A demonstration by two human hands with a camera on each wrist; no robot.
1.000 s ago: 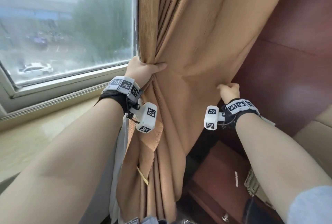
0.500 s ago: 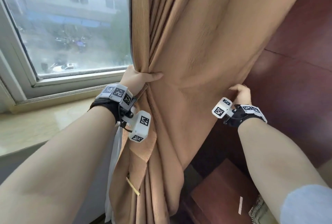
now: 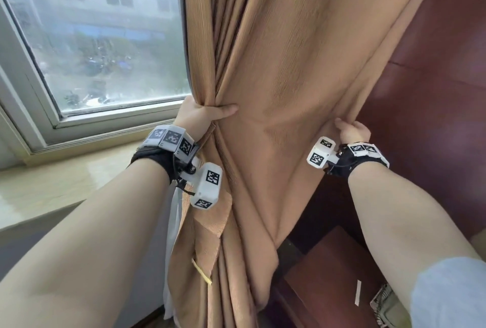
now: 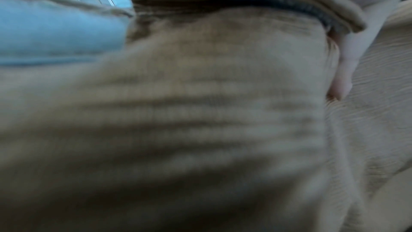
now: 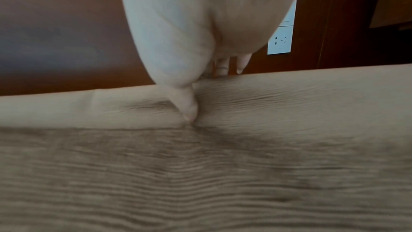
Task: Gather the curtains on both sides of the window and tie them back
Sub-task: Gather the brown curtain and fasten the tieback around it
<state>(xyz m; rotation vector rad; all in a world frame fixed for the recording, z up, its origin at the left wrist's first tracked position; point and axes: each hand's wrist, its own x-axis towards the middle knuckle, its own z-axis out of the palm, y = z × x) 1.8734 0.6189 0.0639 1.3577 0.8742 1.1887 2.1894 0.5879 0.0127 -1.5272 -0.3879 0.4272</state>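
Observation:
A tan ribbed curtain (image 3: 294, 70) hangs at the window's right side. My left hand (image 3: 207, 113) grips its bunched left folds at sill height, thumb lying across the front. My right hand (image 3: 351, 130) pinches the curtain's right edge against the dark red wall. In the right wrist view my thumb (image 5: 187, 105) presses into the curtain's hem (image 5: 289, 94), with fingers behind it. The left wrist view is filled with blurred curtain cloth (image 4: 200, 112), and my thumb (image 4: 341, 77) shows at its right. A pale sheer layer (image 3: 172, 235) hangs behind the curtain's lower left.
The window (image 3: 100, 38) and its stone sill (image 3: 52, 185) lie to the left. A dark red panelled wall (image 3: 434, 91) stands right of the curtain, with a wall socket (image 5: 279, 41) on it. A reddish wooden cabinet (image 3: 328, 275) sits below, near a woven item (image 3: 386, 309).
Both hands keep their hold on the curtain. The view has turned left and up, showing more window; the right hand has lifted slightly along the curtain's edge.

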